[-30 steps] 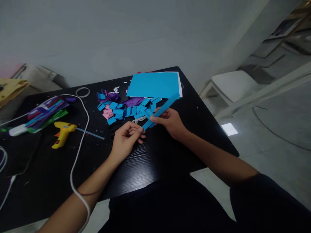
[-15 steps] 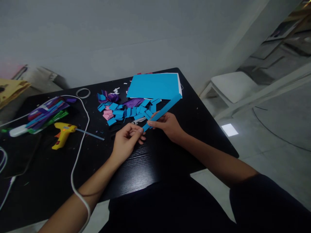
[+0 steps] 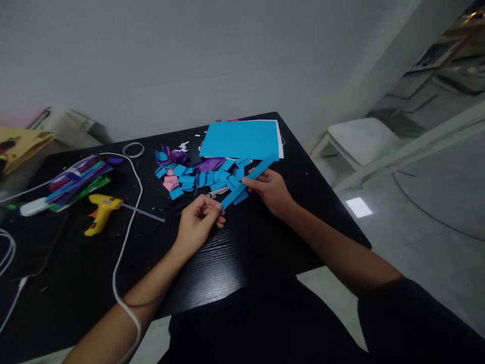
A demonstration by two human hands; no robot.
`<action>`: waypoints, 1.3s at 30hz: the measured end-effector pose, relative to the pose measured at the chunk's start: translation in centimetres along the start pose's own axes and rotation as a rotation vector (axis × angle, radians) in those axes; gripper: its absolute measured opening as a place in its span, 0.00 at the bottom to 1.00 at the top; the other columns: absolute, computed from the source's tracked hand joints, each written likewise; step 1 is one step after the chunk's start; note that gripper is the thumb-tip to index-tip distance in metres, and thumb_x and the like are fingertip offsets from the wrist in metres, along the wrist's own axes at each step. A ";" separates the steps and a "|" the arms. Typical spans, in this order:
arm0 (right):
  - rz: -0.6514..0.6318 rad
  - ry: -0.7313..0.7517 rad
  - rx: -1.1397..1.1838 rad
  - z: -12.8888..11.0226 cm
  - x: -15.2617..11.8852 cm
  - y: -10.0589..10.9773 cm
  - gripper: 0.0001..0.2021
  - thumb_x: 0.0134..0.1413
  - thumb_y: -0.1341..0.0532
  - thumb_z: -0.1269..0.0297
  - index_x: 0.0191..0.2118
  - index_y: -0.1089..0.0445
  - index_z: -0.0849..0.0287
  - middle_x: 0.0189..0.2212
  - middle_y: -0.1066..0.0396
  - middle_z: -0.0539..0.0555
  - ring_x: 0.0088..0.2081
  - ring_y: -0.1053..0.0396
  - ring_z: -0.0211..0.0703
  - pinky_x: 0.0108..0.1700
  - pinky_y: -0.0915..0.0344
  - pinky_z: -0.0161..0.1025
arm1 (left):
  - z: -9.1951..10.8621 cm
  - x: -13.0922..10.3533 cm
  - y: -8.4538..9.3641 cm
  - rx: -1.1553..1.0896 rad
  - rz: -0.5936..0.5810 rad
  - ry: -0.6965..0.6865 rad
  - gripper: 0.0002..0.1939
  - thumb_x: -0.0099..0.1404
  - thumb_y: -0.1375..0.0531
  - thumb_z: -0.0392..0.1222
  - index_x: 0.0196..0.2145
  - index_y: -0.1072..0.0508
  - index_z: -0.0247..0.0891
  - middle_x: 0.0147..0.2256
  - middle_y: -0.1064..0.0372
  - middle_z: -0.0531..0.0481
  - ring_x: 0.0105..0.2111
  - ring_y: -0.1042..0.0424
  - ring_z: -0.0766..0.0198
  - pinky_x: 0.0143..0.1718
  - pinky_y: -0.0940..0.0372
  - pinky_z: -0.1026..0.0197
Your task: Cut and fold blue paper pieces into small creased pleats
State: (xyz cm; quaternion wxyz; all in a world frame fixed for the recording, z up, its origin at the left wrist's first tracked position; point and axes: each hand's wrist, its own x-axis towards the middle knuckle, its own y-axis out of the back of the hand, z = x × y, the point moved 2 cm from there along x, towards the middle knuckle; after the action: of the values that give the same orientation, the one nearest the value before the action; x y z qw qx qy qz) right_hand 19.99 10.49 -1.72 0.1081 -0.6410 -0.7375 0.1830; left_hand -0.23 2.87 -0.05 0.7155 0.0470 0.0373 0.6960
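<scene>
A long blue paper strip (image 3: 233,195) slants up and to the right between my hands, above the black table. My left hand (image 3: 199,220) pinches its near end between thumb and fingers. Farther along, my right hand (image 3: 271,189) grips the strip near its middle, thumb on top. Behind the strip lies a heap of short folded blue paper pieces (image 3: 206,179), with a few pink pieces (image 3: 171,183) at its left. Scissors (image 3: 219,192) lie partly hidden under the strip and heap. A large blue paper sheet (image 3: 240,139) rests on white paper beyond the strip's far end.
On the left of the black table (image 3: 276,247) lie a yellow glue gun (image 3: 103,212), a bundle of coloured strips (image 3: 78,182) and a dark phone (image 3: 38,247). A white cable (image 3: 123,242) runs across my left forearm. A white stool (image 3: 359,139) stands at the right.
My right hand has slid along the strip, away from my left hand, so more blue paper shows between them. The left hand still pinches the near end. The view has shifted slightly.
</scene>
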 end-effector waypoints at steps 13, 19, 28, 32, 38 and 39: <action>0.170 0.001 0.057 -1.1 1.8 2.0 0.14 0.38 0.22 0.64 0.30 0.25 0.59 0.32 0.25 0.51 0.34 0.29 0.40 0.37 0.29 0.39 | -0.8 0.3 0.3 0.030 -0.051 0.037 0.10 0.64 0.35 0.44 0.30 0.29 0.36 0.23 0.25 0.52 0.20 0.25 0.66 0.25 0.31 0.65; 0.200 0.022 0.078 -1.0 2.3 2.6 0.13 0.39 0.23 0.67 0.29 0.26 0.59 0.32 0.26 0.51 0.33 0.31 0.38 0.37 0.30 0.39 | -1.0 0.4 0.1 0.030 -0.088 0.034 0.08 0.63 0.37 0.43 0.30 0.30 0.37 0.25 0.26 0.52 0.21 0.25 0.65 0.24 0.31 0.64; 0.072 -0.053 0.058 -0.6 1.3 1.0 0.15 0.39 0.24 0.63 0.33 0.26 0.59 0.29 0.28 0.49 0.30 0.32 0.37 0.30 0.32 0.36 | -0.1 -0.1 1.0 0.498 0.108 -0.265 0.12 0.66 0.41 0.40 0.26 0.39 0.40 0.21 0.40 0.59 0.21 0.37 0.68 0.27 0.41 0.64; -0.008 -0.062 0.003 -0.2 0.6 0.0 0.15 0.39 0.24 0.61 0.33 0.25 0.60 0.27 0.28 0.49 0.27 0.32 0.37 0.27 0.33 0.36 | 0.4 -0.2 0.6 0.617 0.094 -0.388 0.10 0.69 0.41 0.43 0.30 0.33 0.40 0.23 0.43 0.58 0.23 0.39 0.68 0.28 0.42 0.63; -0.136 -0.081 -0.058 1.2 -0.5 -1.4 0.16 0.42 0.24 0.58 0.34 0.25 0.61 0.27 0.27 0.49 0.26 0.30 0.37 0.25 0.32 0.35 | -0.1 -0.1 -0.3 0.571 -0.060 -0.405 0.11 0.68 0.36 0.45 0.46 0.25 0.39 0.31 0.31 0.53 0.29 0.31 0.65 0.34 0.35 0.62; -0.146 -0.081 -0.079 1.5 -0.6 -1.6 0.16 0.42 0.24 0.58 0.34 0.25 0.61 0.28 0.27 0.49 0.25 0.30 0.36 0.25 0.32 0.35 | -0.3 -0.2 -0.4 0.573 -0.066 -0.397 0.12 0.67 0.36 0.45 0.46 0.25 0.39 0.30 0.31 0.54 0.28 0.31 0.66 0.34 0.35 0.62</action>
State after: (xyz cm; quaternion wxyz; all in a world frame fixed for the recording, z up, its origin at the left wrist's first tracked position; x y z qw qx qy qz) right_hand 18.05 9.51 -2.35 0.0659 -0.5814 -0.7927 0.1711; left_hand 0.13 2.71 -0.37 0.6887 0.3790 0.0929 0.6111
